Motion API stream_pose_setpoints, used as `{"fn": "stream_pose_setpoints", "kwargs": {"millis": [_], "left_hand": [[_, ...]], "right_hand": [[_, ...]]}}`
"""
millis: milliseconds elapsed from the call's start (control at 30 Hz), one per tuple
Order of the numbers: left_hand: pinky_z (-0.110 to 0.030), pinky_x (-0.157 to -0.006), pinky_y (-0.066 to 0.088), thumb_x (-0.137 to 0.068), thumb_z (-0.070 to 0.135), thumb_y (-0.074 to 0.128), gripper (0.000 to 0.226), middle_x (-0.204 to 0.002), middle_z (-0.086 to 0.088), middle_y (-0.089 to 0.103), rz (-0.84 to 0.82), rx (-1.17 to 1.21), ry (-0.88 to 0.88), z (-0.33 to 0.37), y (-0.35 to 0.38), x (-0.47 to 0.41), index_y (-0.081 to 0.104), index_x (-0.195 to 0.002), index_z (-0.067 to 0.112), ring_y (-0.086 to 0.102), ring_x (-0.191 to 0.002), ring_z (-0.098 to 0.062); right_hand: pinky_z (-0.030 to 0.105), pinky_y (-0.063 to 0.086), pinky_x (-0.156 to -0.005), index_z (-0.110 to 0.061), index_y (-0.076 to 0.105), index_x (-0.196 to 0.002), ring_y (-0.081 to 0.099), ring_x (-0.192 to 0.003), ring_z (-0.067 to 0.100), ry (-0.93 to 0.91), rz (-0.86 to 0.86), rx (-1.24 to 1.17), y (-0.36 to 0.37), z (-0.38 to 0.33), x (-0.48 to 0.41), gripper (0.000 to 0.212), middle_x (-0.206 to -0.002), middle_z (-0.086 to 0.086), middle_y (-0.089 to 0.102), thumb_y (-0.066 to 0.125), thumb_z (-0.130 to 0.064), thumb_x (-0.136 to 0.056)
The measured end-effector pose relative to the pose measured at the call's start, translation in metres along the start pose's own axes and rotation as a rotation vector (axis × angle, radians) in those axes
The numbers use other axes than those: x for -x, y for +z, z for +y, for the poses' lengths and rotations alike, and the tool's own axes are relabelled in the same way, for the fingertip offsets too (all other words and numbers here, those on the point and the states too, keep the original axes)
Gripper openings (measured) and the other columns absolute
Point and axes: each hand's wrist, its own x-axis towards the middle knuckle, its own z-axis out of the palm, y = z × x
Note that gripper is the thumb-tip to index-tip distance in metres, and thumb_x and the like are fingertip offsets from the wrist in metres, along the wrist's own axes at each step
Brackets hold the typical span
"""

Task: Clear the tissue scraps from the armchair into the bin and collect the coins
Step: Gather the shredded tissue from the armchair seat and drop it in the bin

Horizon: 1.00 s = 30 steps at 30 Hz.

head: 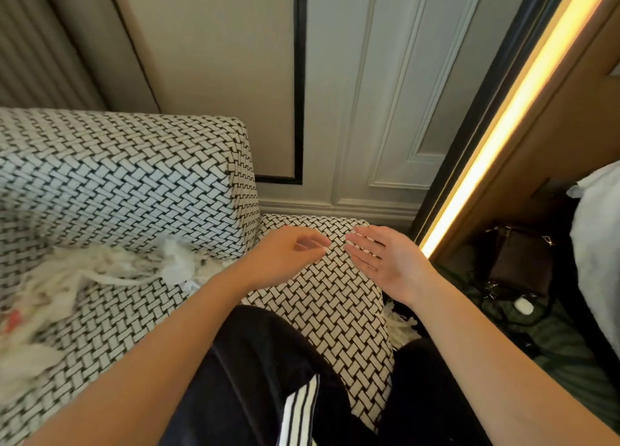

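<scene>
Hovering both hands over the armrest [322, 298] of the armchair [117, 177]. Head view, the only one.

- My left hand [288, 254] is hanging with its fingers loosely curled, holding nothing. My right hand [382, 261] is lying straight-fingered with the palm turned inward, also empty. The fingertips of the two are nearly meeting; I cannot tell whether they touch.
- The tissue scraps [100, 271] are lying in a shredded white heap on the seat, well to the left of my left hand and running out to the blurred edge.
- A smaller tuft [401, 328] is poking out just below my right wrist, down the armrest's outer side.
- Something reddish [11, 320] is showing among the farthest scraps, too blurred to name.
- No coins and no bin are showing.

Judgement on the step: gathering is not yet begun.
- The shreds look light and loose, so raking them together with spread fingers into one wad seems better than picking singly.
- I would be pressing gently and lifting slowly, since coins may be hiding underneath and could slip into the seat crease.
- The outer tuft is calling for a separate reach with the right hand.

Writing: none is readable. My trousers [298, 408] are showing white stripes but no logo. The dark bag [520, 268], on the floor right of my right hand, is showing no legible label.
</scene>
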Motion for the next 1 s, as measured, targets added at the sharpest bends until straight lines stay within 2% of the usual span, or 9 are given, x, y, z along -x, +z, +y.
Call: {"fn": "stream_pose_setpoints", "kwargs": {"millis": [267, 400, 567, 633, 767, 833, 867, 933, 1000], "left_hand": [[-0.007, -0.079, 0.038, -0.093, 0.031, 0.054, 0.022, -0.110, 0.022, 0.063, 0.268, 0.171, -0.080, -0.058, -0.062, 0.090, 0.062, -0.112, 0.035, 0.055, -0.101, 0.010], [0.002, -0.068, 0.039, -0.093, 0.027, 0.054, 0.021, -0.099, 0.032, 0.064, 0.411, 0.239, -0.112, -0.084, -0.080, 0.129, 0.063, -0.102, 0.044, 0.055, -0.092, 0.020], [-0.007, -0.078, 0.038, -0.093, 0.024, 0.054, 0.020, -0.103, 0.023, 0.067, 0.569, 0.346, -0.237, -0.119, -0.090, 0.170, 0.065, -0.105, 0.036, 0.057, -0.093, 0.017], [-0.010, -0.079, 0.037, -0.093, 0.027, 0.053, 0.019, -0.104, 0.023, 0.066, 0.605, 0.369, -0.301, -0.131, -0.090, 0.181, 0.065, -0.104, 0.037, 0.057, -0.095, 0.014], [-0.029, -0.095, 0.042, -0.093, 0.025, 0.053, 0.018, -0.104, 0.021, 0.066, 0.644, 0.440, -0.427, -0.148, -0.086, 0.197, 0.065, -0.098, 0.038, 0.059, -0.102, 0.000], [-0.031, -0.097, 0.042, -0.093, 0.025, 0.054, 0.017, -0.104, 0.020, 0.066, 0.653, 0.460, -0.464, -0.155, -0.083, 0.202, 0.065, -0.097, 0.037, 0.060, -0.101, -0.001], [-0.031, -0.096, 0.042, -0.093, 0.026, 0.054, 0.017, -0.103, 0.020, 0.067, 0.660, 0.468, -0.479, -0.160, -0.081, 0.204, 0.066, -0.097, 0.037, 0.061, -0.100, -0.001], [-0.028, -0.094, 0.043, -0.092, 0.027, 0.055, 0.017, -0.101, 0.020, 0.068, 0.665, 0.481, -0.500, -0.166, -0.077, 0.204, 0.066, -0.098, 0.037, 0.062, -0.096, 0.002], [-0.023, -0.088, 0.044, -0.092, 0.027, 0.055, 0.017, -0.098, 0.020, 0.069, 0.669, 0.492, -0.513, -0.169, -0.071, 0.202, 0.067, -0.096, 0.037, 0.063, -0.089, 0.006]], "right_hand": [[0.028, 0.056, -0.080, -0.011, 0.066, -0.106, 0.071, -0.088, 0.016, -0.006, -0.214, 0.127, 0.109, 0.021, 0.026, 0.020, -0.094, 0.003, 0.074, 0.057, -0.020, -0.090], [0.027, 0.054, -0.076, -0.013, 0.067, -0.103, 0.068, -0.087, 0.015, -0.032, -0.315, 0.198, 0.155, 0.040, 0.031, 0.018, -0.092, 0.000, 0.074, 0.057, -0.021, -0.090], [0.031, 0.051, -0.084, -0.015, 0.066, -0.096, 0.065, -0.090, 0.016, -0.039, -0.364, 0.274, 0.208, 0.073, 0.028, 0.013, -0.091, 0.000, 0.071, 0.056, -0.021, -0.091], [0.032, 0.050, -0.086, -0.014, 0.066, -0.100, 0.063, -0.097, 0.019, -0.090, -0.322, 0.445, 0.223, 0.087, 0.021, 0.016, -0.101, 0.002, 0.069, 0.054, -0.022, -0.092], [0.028, 0.049, -0.072, -0.011, 0.059, -0.115, 0.055, -0.092, 0.021, -0.248, -0.210, 0.910, 0.242, 0.121, -0.004, 0.028, -0.112, 0.016, 0.057, 0.044, -0.022, -0.094], [0.043, 0.049, -0.088, -0.018, 0.051, -0.126, 0.053, -0.107, 0.028, -0.257, -0.187, 1.161, 0.243, 0.137, -0.017, 0.037, -0.124, 0.015, 0.051, 0.037, -0.035, -0.096], [0.049, 0.044, -0.096, -0.022, 0.045, -0.132, 0.047, -0.118, 0.033, -0.232, -0.190, 1.284, 0.244, 0.144, -0.024, 0.042, -0.132, 0.017, 0.046, 0.034, -0.042, -0.096], [0.053, 0.026, -0.109, -0.030, 0.033, -0.140, 0.021, -0.138, 0.037, -0.180, -0.204, 1.449, 0.242, 0.152, -0.034, 0.048, -0.149, 0.017, 0.027, 0.026, -0.049, -0.096], [0.054, 0.007, -0.115, -0.034, 0.024, -0.145, -0.002, -0.144, 0.034, -0.123, -0.236, 1.520, 0.240, 0.156, -0.040, 0.052, -0.157, 0.012, 0.011, 0.020, -0.050, -0.096]]}}
